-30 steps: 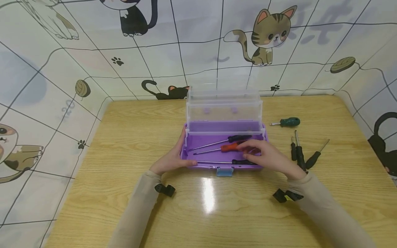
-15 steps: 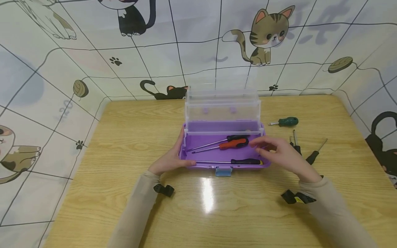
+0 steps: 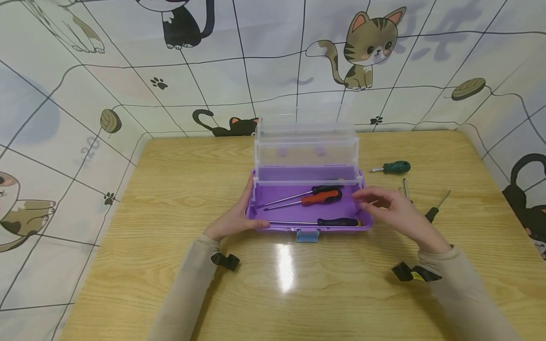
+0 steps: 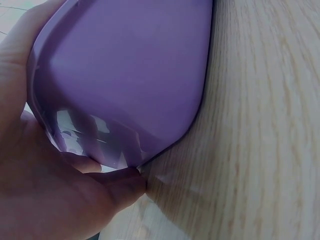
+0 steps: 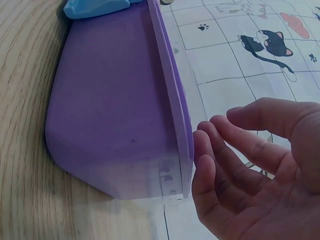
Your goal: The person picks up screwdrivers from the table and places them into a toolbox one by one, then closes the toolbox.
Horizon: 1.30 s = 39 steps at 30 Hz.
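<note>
A purple toolbox (image 3: 281, 189) with a raised clear lid (image 3: 307, 156) and a blue latch (image 3: 307, 236) stands on the table. My left hand (image 3: 230, 219) grips its left end, thumb along the front rim; in the left wrist view the fingers curve around the purple wall (image 4: 130, 65). Inside lie a red-and-black screwdriver (image 3: 322, 197), a black-handled screwdriver (image 3: 327, 189) behind it, and a long black screwdriver (image 3: 339, 222) along the front. My right hand (image 3: 396, 213) hovers at the right end, fingers loosely bent and holding nothing; the right wrist view shows this hand (image 5: 250, 170) beside the rim.
To the right of the toolbox lie a green-handled screwdriver (image 3: 396, 167), a small black screwdriver (image 3: 432, 214) and a screwdriver shaft (image 3: 406, 189) partly hidden by my right hand. A cat-patterned sheet (image 3: 273, 80) hangs behind the wooden table (image 3: 179, 184).
My right hand has let go of the red-and-black screwdriver, which now lies in the toolbox, and has drawn back to the right. The left hand has kept its hold.
</note>
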{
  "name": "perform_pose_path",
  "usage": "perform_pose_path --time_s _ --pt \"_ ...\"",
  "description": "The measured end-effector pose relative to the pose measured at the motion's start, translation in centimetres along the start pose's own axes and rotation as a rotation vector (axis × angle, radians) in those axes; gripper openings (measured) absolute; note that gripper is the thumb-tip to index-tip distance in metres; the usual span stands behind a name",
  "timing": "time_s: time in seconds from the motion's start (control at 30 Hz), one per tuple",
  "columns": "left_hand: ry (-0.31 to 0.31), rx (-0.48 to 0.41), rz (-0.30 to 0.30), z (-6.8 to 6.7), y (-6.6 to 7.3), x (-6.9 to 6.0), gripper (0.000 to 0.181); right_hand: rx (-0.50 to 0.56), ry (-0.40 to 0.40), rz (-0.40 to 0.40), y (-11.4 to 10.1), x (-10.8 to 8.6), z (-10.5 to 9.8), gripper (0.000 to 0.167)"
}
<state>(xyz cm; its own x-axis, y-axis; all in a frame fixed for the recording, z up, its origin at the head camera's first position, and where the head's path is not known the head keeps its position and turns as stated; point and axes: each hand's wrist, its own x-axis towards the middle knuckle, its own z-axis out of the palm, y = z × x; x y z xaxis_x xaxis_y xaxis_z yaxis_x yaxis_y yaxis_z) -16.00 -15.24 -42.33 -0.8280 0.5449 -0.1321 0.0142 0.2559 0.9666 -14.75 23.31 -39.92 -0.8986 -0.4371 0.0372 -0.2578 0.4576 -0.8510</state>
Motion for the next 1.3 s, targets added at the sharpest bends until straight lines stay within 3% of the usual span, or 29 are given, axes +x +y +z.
perform_pose_path --time_s 0.27,0.53,1.3 --pt "0.001 -0.007 0.003 0.0 -0.2 0.1 0.126 0.01 0.03 0.005 0.6 -0.5 -0.5 0.026" --pt "0.014 0.028 0.022 -0.2 -3.3 1.0 0.128 0.006 0.053 0.059 1.1 -1.0 -1.1 0.026" --pt "0.024 0.001 0.065 -0.2 -3.5 1.0 0.129 -0.032 0.042 0.161 3.2 -0.9 -2.3 0.028"
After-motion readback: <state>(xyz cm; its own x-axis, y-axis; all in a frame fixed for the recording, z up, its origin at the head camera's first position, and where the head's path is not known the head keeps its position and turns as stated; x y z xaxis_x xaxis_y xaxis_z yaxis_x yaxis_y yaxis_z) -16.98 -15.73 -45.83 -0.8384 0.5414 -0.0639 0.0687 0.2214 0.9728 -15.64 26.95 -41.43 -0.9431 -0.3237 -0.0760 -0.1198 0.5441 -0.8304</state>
